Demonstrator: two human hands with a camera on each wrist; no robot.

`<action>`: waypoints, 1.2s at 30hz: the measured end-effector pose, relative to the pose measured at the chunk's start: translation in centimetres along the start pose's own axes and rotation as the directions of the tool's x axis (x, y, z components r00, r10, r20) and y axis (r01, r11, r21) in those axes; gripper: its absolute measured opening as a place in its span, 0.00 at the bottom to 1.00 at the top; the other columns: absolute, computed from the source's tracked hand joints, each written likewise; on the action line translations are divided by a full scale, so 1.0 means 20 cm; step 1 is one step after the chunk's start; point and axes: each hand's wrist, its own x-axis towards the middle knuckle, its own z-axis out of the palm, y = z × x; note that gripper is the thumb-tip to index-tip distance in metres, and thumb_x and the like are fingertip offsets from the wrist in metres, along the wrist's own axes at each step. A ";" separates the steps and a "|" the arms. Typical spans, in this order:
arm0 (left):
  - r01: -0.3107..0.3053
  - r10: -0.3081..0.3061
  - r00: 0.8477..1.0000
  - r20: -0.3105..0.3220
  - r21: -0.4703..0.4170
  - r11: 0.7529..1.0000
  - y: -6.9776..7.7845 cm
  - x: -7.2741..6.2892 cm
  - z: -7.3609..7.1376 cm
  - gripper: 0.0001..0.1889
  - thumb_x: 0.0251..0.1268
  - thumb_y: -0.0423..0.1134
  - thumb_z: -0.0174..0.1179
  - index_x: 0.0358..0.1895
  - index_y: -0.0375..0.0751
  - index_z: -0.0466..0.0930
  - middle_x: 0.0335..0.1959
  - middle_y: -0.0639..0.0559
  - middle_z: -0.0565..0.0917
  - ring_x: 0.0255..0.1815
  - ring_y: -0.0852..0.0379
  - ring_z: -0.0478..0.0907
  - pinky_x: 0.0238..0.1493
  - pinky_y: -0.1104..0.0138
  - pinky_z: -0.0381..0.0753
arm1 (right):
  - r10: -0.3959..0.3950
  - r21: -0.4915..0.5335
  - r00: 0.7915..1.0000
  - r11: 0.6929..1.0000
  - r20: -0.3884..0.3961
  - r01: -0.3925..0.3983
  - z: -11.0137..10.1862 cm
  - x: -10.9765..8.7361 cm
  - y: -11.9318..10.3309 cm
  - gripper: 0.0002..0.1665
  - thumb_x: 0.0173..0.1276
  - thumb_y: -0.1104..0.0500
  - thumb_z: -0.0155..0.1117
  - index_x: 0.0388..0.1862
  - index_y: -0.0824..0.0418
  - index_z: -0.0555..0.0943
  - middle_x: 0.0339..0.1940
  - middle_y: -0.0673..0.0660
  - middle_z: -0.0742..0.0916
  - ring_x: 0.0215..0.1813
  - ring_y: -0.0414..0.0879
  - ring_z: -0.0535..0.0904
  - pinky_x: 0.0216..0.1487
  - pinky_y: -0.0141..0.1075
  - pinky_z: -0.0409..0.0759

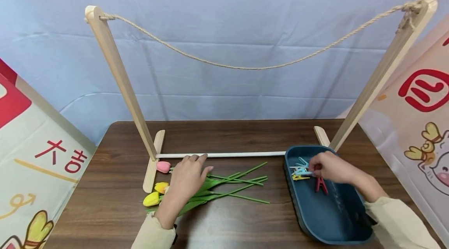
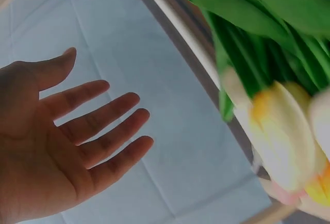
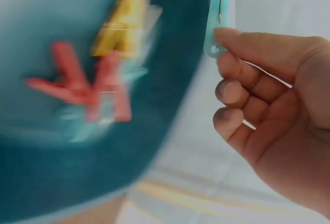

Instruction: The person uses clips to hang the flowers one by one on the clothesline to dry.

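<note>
My right hand [image 1: 331, 167] is over the dark blue tray [image 1: 326, 221]. In the right wrist view, its thumb and fingers pinch one end of a light teal clothespin [image 3: 221, 12]. Beneath it in the tray lie red clothespins [image 3: 108, 92], a yellow clothespin [image 3: 124, 20] and some light blue ones [image 1: 299, 170]. My left hand [image 1: 186, 179] hovers over a bunch of artificial tulips [image 1: 210, 192], holding nothing. Its fingers are spread and relaxed in the left wrist view, apart from the blooms [image 2: 283, 136]. A pink tulip head [image 1: 163, 167] and yellow ones [image 1: 151, 199] point left.
A wooden frame stands on the brown table [image 1: 115, 186], with a left post [image 1: 119, 73] and a right post [image 1: 386, 73]. A sagging twine rope [image 1: 242, 68] joins their tops. Low between them runs a white rod [image 1: 245, 154]. Pale blue cloth [image 1: 217, 19] hangs behind.
</note>
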 end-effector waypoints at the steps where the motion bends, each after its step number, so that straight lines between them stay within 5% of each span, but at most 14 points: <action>1: -0.011 0.011 1.000 0.002 -0.011 1.000 0.02 0.01 0.00 0.22 0.61 0.50 0.58 0.52 0.38 0.78 0.42 0.41 0.81 0.42 0.44 0.77 0.38 0.54 0.77 | 0.005 -0.006 1.000 1.000 -0.014 -0.005 -0.03 0.01 -0.03 0.14 0.57 0.74 0.57 0.21 0.56 0.76 0.16 0.42 0.72 0.18 0.32 0.63 0.22 0.30 0.65; 8: -0.196 0.198 0.980 -0.006 -0.157 0.968 0.25 0.05 -0.03 0.20 0.62 0.50 0.56 0.52 0.42 0.78 0.41 0.47 0.82 0.42 0.50 0.78 0.38 0.60 0.78 | -0.065 -0.038 0.996 0.997 -0.058 0.063 -0.10 0.09 -0.29 0.10 0.61 0.68 0.59 0.25 0.54 0.76 0.18 0.42 0.73 0.18 0.32 0.64 0.21 0.30 0.66; 12: -0.319 0.310 0.947 -0.079 -0.141 0.937 0.38 0.09 -0.04 0.17 0.60 0.49 0.59 0.47 0.43 0.80 0.36 0.52 0.81 0.38 0.56 0.78 0.37 0.65 0.77 | -0.150 -0.034 0.987 0.988 -0.053 0.148 -0.07 0.15 -0.43 0.08 0.61 0.67 0.60 0.26 0.55 0.77 0.23 0.43 0.76 0.21 0.32 0.66 0.22 0.29 0.68; 15: -0.338 0.322 0.937 -0.136 -0.114 0.934 0.43 0.10 -0.05 0.10 0.58 0.46 0.61 0.37 0.45 0.81 0.29 0.56 0.80 0.30 0.60 0.77 0.31 0.69 0.75 | -0.192 -0.030 0.980 0.981 -0.054 0.191 -0.04 0.19 -0.50 0.07 0.62 0.67 0.61 0.27 0.55 0.77 0.25 0.43 0.76 0.22 0.32 0.66 0.23 0.29 0.69; 20: -0.336 0.304 0.931 -0.201 -0.149 0.930 0.42 0.11 -0.09 0.06 0.57 0.43 0.62 0.27 0.45 0.80 0.21 0.57 0.76 0.22 0.62 0.73 0.22 0.72 0.71 | -0.232 -0.036 0.964 0.973 -0.133 0.230 -0.03 0.21 -0.56 0.06 0.60 0.67 0.63 0.33 0.58 0.76 0.24 0.43 0.75 0.22 0.32 0.67 0.22 0.28 0.69; 25: -0.362 0.309 0.923 -0.228 -0.251 0.898 0.37 0.13 -0.19 0.04 0.58 0.39 0.62 0.30 0.43 0.82 0.22 0.57 0.78 0.22 0.63 0.73 0.24 0.72 0.71 | -0.283 -0.061 0.920 0.959 -0.271 0.277 -0.04 0.21 -0.57 0.22 0.57 0.65 0.66 0.51 0.66 0.74 0.28 0.45 0.76 0.26 0.34 0.69 0.24 0.28 0.69; 30: -0.392 0.337 0.915 -0.222 -0.284 0.875 0.34 0.14 -0.29 0.03 0.57 0.38 0.62 0.32 0.43 0.83 0.25 0.57 0.80 0.24 0.62 0.75 0.27 0.70 0.74 | -0.343 -0.038 0.872 0.935 -0.349 0.352 -0.06 0.21 -0.56 0.19 0.54 0.64 0.68 0.47 0.64 0.78 0.32 0.45 0.79 0.30 0.37 0.71 0.26 0.29 0.71; 36: -0.392 0.345 0.917 -0.201 -0.287 0.874 0.32 0.16 -0.33 0.03 0.57 0.38 0.62 0.32 0.44 0.83 0.27 0.58 0.81 0.26 0.62 0.76 0.30 0.69 0.74 | -0.341 0.006 0.864 0.929 -0.371 0.369 -0.09 0.19 -0.55 0.18 0.54 0.65 0.68 0.45 0.62 0.79 0.33 0.44 0.80 0.32 0.37 0.73 0.29 0.31 0.73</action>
